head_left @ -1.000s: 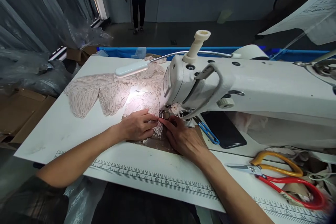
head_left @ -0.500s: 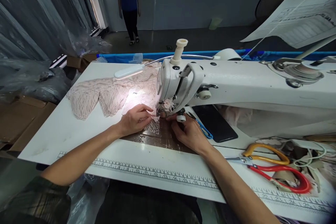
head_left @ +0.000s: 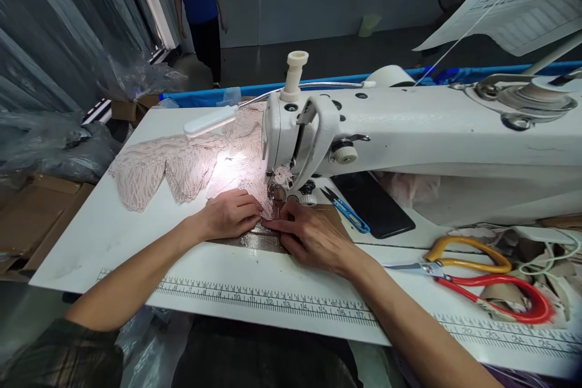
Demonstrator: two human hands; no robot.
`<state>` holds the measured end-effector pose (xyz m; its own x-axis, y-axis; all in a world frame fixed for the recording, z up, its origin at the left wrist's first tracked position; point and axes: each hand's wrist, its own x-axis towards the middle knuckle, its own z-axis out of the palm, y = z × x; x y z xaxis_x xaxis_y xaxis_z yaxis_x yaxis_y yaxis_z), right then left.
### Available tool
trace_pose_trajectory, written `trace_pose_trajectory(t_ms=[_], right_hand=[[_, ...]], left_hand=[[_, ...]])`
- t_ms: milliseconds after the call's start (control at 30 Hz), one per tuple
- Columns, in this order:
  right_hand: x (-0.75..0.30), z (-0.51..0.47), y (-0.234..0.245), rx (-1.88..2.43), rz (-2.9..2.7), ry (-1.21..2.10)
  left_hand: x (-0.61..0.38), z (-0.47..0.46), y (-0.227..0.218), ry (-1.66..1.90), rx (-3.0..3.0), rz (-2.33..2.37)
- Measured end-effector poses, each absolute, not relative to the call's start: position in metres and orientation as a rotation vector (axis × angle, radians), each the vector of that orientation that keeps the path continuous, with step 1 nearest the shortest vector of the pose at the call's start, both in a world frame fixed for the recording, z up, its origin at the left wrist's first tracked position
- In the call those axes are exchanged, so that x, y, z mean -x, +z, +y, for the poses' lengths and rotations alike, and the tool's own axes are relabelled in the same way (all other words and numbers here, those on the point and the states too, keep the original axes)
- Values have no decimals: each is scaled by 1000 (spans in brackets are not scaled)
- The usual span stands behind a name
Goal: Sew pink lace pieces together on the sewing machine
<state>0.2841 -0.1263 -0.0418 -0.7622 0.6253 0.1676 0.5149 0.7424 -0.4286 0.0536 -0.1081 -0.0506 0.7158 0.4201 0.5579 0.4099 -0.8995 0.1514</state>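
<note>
A pale pink lace fabric (head_left: 182, 160) lies spread over the white table (head_left: 113, 224), running under the presser foot (head_left: 275, 193) of a white sewing machine (head_left: 409, 133). My left hand (head_left: 230, 215) rests on the lace just left of the foot, fingers curled and pressed down on the cloth. My right hand (head_left: 309, 236) lies just in front of the foot, its fingers pinched on the edge of the lace. The fingertips of both hands nearly meet below the needle. A small lamp (head_left: 209, 121) on a flexible neck lights the lace.
Blue thread snips (head_left: 345, 209) and a black phone (head_left: 373, 203) lie under the machine arm. Large scissors with orange and red handles (head_left: 482, 279) lie at the right. A printed ruler (head_left: 273, 303) runs along the table's front edge. A person (head_left: 197, 6) stands at the back.
My right hand has slid back from under the machine head to the front of the presser foot. My left hand has drawn slightly toward me. The person at the back has come closer.
</note>
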Motion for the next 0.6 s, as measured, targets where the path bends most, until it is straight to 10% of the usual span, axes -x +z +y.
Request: trace_pose_trajectory(t_ms=[600], right_hand=[[-289, -117, -53, 1283, -2523, 323]], left_hand=[[-57, -113, -53, 1069, -3081, 652]])
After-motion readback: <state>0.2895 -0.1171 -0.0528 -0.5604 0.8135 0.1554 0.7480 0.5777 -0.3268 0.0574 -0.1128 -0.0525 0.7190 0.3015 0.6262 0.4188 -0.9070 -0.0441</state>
